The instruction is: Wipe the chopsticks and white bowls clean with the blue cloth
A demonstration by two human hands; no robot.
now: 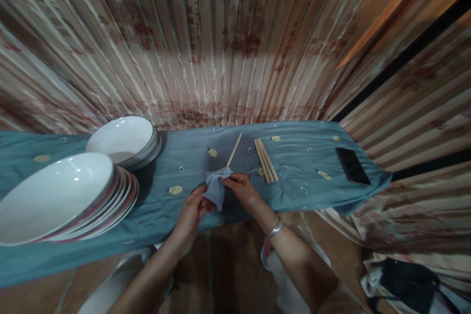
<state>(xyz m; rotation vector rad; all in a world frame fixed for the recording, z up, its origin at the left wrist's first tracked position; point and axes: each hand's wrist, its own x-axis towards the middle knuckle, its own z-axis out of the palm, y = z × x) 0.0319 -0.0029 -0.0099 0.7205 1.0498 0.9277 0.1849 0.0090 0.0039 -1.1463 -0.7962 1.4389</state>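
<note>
A light blue cloth (216, 189) is bunched between my two hands above the front part of the table. From the top of the cloth a wooden chopstick (234, 149) sticks out, slanting up and to the right; its lower part is hidden. My left hand (195, 204) is closed at the cloth's lower left, and the chopstick's near end may be in it, though I cannot make that out. The fingers of my right hand (241, 187) pinch the cloth at its upper right. Several more chopsticks (265, 161) lie side by side just right of my right hand.
Stacked large white plates (55, 196) stand at the left, with stacked white bowls (121, 140) behind them. A black phone (352, 166) lies near the right end of the table with its blue cloth cover (191, 142). Pleated curtains (221, 49) hang behind. Dark fabric (408, 282) lies at lower right.
</note>
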